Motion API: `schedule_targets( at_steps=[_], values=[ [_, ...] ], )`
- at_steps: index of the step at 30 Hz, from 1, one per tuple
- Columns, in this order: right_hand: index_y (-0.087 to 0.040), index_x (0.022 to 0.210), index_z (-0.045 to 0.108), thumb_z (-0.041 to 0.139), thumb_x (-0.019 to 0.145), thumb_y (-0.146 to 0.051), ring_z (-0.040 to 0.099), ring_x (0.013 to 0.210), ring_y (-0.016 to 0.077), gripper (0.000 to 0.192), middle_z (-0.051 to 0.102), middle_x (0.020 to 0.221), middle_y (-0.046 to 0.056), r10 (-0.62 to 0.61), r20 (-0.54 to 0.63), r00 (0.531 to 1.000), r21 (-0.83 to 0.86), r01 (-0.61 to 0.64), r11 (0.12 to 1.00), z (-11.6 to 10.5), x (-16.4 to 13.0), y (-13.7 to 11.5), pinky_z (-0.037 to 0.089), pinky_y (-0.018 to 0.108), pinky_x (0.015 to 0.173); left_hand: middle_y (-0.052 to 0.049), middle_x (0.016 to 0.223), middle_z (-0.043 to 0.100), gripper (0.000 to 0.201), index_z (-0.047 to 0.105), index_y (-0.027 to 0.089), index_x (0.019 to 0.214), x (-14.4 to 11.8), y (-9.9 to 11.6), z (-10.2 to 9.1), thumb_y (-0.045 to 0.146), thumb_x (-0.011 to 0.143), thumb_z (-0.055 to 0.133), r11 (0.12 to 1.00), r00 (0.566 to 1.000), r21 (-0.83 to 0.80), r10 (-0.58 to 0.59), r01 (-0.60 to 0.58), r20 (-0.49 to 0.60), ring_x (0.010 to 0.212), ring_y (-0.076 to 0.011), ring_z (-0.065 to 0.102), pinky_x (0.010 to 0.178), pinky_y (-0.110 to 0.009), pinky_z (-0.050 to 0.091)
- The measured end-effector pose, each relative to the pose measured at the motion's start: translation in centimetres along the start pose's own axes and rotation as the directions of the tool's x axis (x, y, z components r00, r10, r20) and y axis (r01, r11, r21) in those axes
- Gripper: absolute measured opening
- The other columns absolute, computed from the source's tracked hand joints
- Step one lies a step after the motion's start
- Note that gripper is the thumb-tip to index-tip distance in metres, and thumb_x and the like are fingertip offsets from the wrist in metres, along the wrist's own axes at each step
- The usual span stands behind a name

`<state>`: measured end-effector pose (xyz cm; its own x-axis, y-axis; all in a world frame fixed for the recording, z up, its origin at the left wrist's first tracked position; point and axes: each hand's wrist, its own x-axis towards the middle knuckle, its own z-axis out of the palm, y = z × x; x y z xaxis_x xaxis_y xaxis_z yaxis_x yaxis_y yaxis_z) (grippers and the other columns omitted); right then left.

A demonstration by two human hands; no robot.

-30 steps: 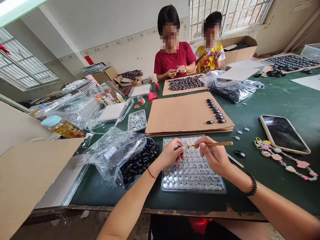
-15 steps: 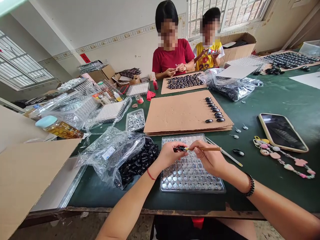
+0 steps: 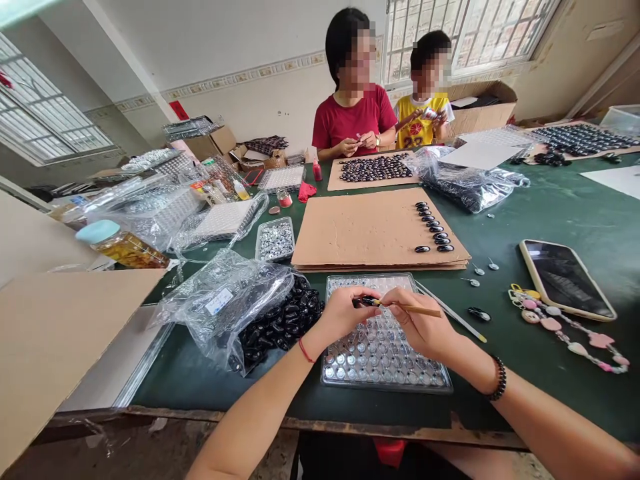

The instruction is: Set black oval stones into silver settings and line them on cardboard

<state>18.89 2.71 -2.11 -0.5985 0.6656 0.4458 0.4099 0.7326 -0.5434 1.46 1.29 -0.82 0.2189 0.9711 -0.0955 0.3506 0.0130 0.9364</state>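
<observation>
A: Step in hand, by the look of it?

B: Dabbing or fitting at the end of one black bead [image 3: 361, 302]. Left hand [image 3: 345, 313] closed in a pinch on that bead, raised just above the far end of the clear tray [image 3: 440, 381]. Right hand [image 3: 420, 327] closed around a thin wooden stick [image 3: 413, 309], held like a pen, with the tip touching the bead.

A: And the next move, calling for what?

B: Probably for a steady tip and a firm pinch, since the bead is small and smooth. Probably also for a free place on the cardboard sheet [image 3: 350, 233], beside the row of beads [image 3: 433, 225].

A: Counted, please.

B: One bead in the fingers, one stick in use. About ten beads in the row, the last two set side by side. One loose bead [image 3: 479, 312] on the bench [image 3: 555, 200], near three small pins [image 3: 479, 270]. One phone [image 3: 567, 279]. One plastic bag [image 3: 235, 300] full of black beads, too many to count. The silver pieces in the tray also too many to count. Two other persons [image 3: 355, 120] across the bench, busy with their own hands.
</observation>
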Motion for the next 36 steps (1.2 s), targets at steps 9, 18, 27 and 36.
schedule_targets(
  at_steps=[9,18,27,36],
  values=[
    [-0.016,0.083,0.048,0.029,0.088,-0.021,0.052,0.062,0.0150,0.020,0.057,0.074,0.006,-0.106,-0.004,0.994,-0.133,0.104,0.986,-0.1,0.7,-0.6,0.038,0.026,0.058,-0.004,0.076,0.067,0.018,0.067,0.017,0.077,0.9,-0.1,0.4,0.031,0.067,0.061,0.989,0.987,0.129,0.088,-0.070,-0.135,0.067,-0.0176,0.059,0.063,-0.025,0.045],
    [-0.018,0.061,0.034,0.014,0.090,-0.026,0.044,0.042,0.0073,0.036,0.042,0.052,-0.003,0.475,0.079,0.877,0.640,-0.410,0.650,-0.4,3.3,1.6,0.037,0.018,0.044,-0.006,0.073,0.067,0.035,0.066,0.015,0.078,1.8,-0.7,-0.5,0.041,0.054,0.071,0.993,0.984,0.091,-0.055,0.071,-0.167,0.066,-0.0227,0.059,0.052,-0.026,0.046],
    [-0.019,0.082,0.057,0.062,0.067,-0.032,0.052,0.066,0.0102,0.020,0.059,0.073,-0.003,0.387,0.042,0.921,0.432,-0.366,0.824,-0.2,2.5,1.5,0.038,0.017,0.056,-0.007,0.089,0.067,0.049,0.063,0.016,0.094,1.9,-0.4,0.1,0.043,0.053,0.070,0.987,0.977,0.012,-0.155,0.159,-0.148,0.053,-0.0156,0.055,0.049,-0.025,0.047],
    [-0.016,0.089,0.066,0.062,0.068,-0.025,0.057,0.067,0.0124,0.023,0.065,0.075,0.001,0.431,0.099,0.897,0.504,-0.419,0.755,-0.2,3.0,2.4,0.041,0.019,0.059,-0.003,0.082,0.064,0.043,0.055,0.019,0.097,1.1,0.3,1.3,0.023,0.057,0.071,0.884,0.957,-0.418,-0.272,0.207,-0.100,0.051,-0.0087,0.053,0.035,-0.013,0.037]
  ],
)
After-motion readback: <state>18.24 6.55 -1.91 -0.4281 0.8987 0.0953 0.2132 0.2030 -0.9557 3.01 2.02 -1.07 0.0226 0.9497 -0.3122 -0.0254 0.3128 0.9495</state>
